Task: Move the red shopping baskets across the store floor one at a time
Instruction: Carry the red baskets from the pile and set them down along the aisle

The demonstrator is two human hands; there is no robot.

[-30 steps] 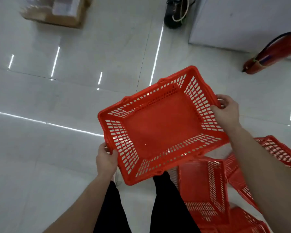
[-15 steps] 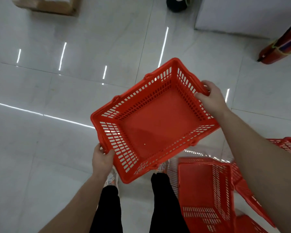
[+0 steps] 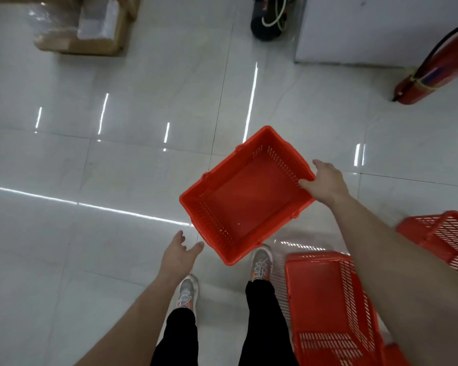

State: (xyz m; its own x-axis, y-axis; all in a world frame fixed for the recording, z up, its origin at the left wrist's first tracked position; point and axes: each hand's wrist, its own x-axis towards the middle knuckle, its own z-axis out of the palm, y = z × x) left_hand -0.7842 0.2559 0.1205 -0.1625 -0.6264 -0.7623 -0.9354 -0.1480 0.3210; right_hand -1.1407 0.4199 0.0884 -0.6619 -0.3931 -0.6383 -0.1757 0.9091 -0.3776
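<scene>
The middle shopping basket [image 3: 246,196] is ahead of the shoes [image 3: 261,262], with the right hand [image 3: 325,184] on its right end and the left hand [image 3: 179,253] just beside its near-left corner. A second basket [image 3: 325,299] and a third basket [image 3: 444,239] lie to the right. A cardboard box [image 3: 90,30] lies far left, a fire extinguisher [image 3: 431,72] far right.

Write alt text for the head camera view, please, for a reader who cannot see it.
Looking down, a person's right hand touches the end rim of an empty red basket over a shiny white floor; the left hand is open beside it, not touching. More red baskets lie at lower right, a fire extinguisher at upper right.
</scene>
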